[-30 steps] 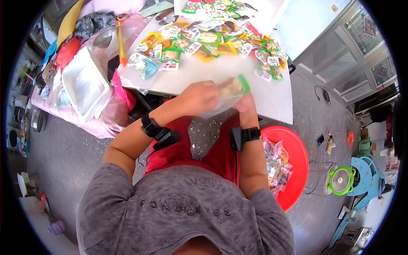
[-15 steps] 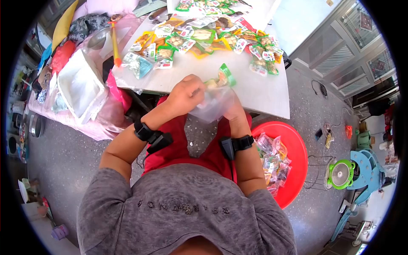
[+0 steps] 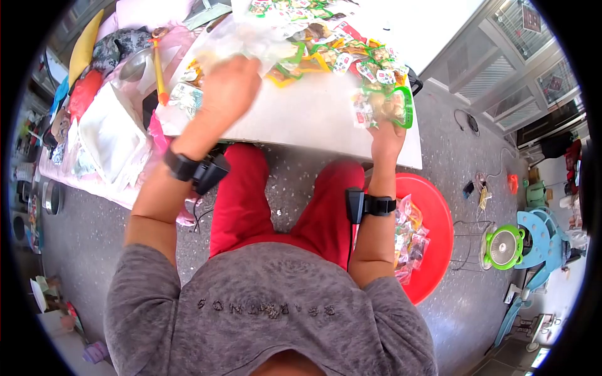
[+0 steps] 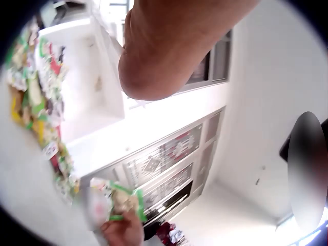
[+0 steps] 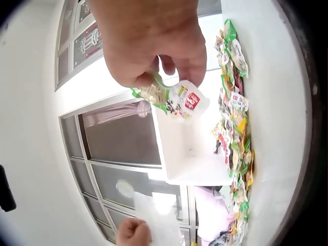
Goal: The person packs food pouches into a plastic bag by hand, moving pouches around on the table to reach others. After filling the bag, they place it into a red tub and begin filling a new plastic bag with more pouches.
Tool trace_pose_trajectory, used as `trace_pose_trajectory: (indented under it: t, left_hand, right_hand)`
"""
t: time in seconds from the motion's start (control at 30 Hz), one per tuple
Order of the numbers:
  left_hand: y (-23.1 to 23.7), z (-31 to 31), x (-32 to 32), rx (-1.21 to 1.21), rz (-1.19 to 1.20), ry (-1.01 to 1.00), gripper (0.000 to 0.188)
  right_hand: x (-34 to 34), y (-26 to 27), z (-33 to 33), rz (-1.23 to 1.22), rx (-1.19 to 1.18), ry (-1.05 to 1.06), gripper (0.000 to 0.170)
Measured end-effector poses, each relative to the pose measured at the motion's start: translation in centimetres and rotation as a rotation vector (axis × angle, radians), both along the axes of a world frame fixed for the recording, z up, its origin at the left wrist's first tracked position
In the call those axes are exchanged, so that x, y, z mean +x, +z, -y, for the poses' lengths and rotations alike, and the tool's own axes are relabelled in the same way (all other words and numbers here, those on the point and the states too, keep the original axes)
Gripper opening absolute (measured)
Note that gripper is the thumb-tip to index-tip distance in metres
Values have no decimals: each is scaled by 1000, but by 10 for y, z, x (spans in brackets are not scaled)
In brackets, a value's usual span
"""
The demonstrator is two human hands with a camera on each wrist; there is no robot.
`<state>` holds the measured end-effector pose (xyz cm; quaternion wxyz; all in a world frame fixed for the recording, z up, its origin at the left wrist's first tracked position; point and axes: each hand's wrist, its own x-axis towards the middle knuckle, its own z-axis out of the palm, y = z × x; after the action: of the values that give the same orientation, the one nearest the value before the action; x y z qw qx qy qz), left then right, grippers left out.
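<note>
In the head view my left hand (image 3: 231, 89), blurred, is raised over the left part of the white table (image 3: 313, 119). It grips a clear plastic bag (image 3: 251, 39) that spreads above the heap of snack packets. My right hand (image 3: 387, 139) holds a green-edged snack packet (image 3: 399, 106) with pale contents near the table's right front edge. From the right wrist, the thumb and fingers are seen pinching that packet (image 5: 177, 101), whose white label has a red mark. Farther down there, my left fist (image 5: 134, 233) shows beside the hanging bag (image 5: 159, 220).
Snack packets (image 3: 342, 50) with green, yellow and red edges lie along the back of the table. A red basin (image 3: 442, 232) of clear-wrapped packets stands on the floor at the right. Left of the table are a white box (image 3: 110, 135) and a yellow-handled tool (image 3: 159, 75).
My hands were together at the table's front, the packet sticking partly out of the clear bag. Now they are apart: the left has carried the bag left and forward, the right the packet to the right.
</note>
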<state>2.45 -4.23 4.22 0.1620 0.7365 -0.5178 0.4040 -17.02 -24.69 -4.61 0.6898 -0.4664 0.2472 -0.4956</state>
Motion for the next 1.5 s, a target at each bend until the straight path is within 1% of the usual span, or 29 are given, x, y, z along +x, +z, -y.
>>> trace_pose_trajectory:
  t: [0.03,0.07,0.13,0.17,0.2,0.27,0.3,0.37,0.4,0.53,0.63,0.67,0.73,0.77,0.83,0.93,0.97,1.07,1.17,1.23,1.27,1.3,1.37,1.4,1.5]
  left_hand:
    - [-26,10,-4,119,-130,45,5]
    - [-50,20,-9,180,-223,25,6]
    - [-97,39,-19,304,-625,31,10]
    - [-117,45,-23,298,-749,-27,12]
    - [-133,52,-27,295,-854,-7,13]
    - [-147,60,-35,217,-905,-53,14]
    - [-147,64,-39,255,-945,-61,14]
    - [-144,72,-43,328,-1020,-72,14]
    - [-143,74,-44,308,-1024,-88,14]
    - [-148,78,-49,244,-1019,-127,15]
    - [-148,78,-51,210,-1031,-132,14]
    - [-147,77,-52,202,-1039,-133,14]
    - [-147,76,-58,169,-967,-140,14]
    - [-147,75,-62,153,-930,-143,14]
    - [-142,75,-68,194,-919,-129,14]
    - [-141,77,-68,218,-912,-158,15]
    - [-142,78,-66,218,-910,-176,15]
    - [-147,80,-58,154,-959,-205,15]
    - [-145,76,-57,132,-979,-223,14]
    - [-148,74,-59,95,-946,-261,14]
    - [-149,72,-61,77,-930,-280,13]
    - [-147,72,-63,108,-920,-241,13]
    - [-141,74,-68,168,-897,-163,12]
    - [-136,73,-68,186,-865,-180,12]
    - [-120,72,-69,256,-761,-198,12]
  right_hand:
    - [2,-4,0,1,7,10,26]
    - [2,-8,0,-2,-8,53,26]
    - [-1,-18,-1,-13,-40,141,24]
    - [-2,-24,-2,-77,-24,145,22]
    - [-1,-24,-5,-106,-38,173,22]
    - [0,-24,-14,-167,-65,224,21]
    - [0,-26,-14,-318,-84,252,19]
    - [-1,-27,-14,-491,-158,342,18]
    - [-1,-28,-14,-575,-195,388,17]
    - [7,-26,-11,-887,-398,451,17]
    - [14,-24,-7,-971,-449,521,21]
    - [15,-20,-7,-942,-389,613,22]
    - [17,7,-15,-876,-267,792,23]
    - [20,4,-12,-922,-271,822,22]
    - [34,-10,2,-1014,-278,881,21]
    - [48,-30,25,-989,-290,923,20]
    - [53,-52,40,-814,-104,893,19]
    - [47,-34,23,-518,154,617,19]
    - [40,-52,32,-250,238,729,24]
    - [32,-58,17,-504,-220,669,26]
    - [26,-59,12,-564,-111,646,27]
    - [22,-45,-3,-617,3,617,29]
    - [23,-57,-4,-439,150,602,26]
    - [25,-58,-6,-348,221,593,25]
    - [29,-54,-12,-200,318,496,24]
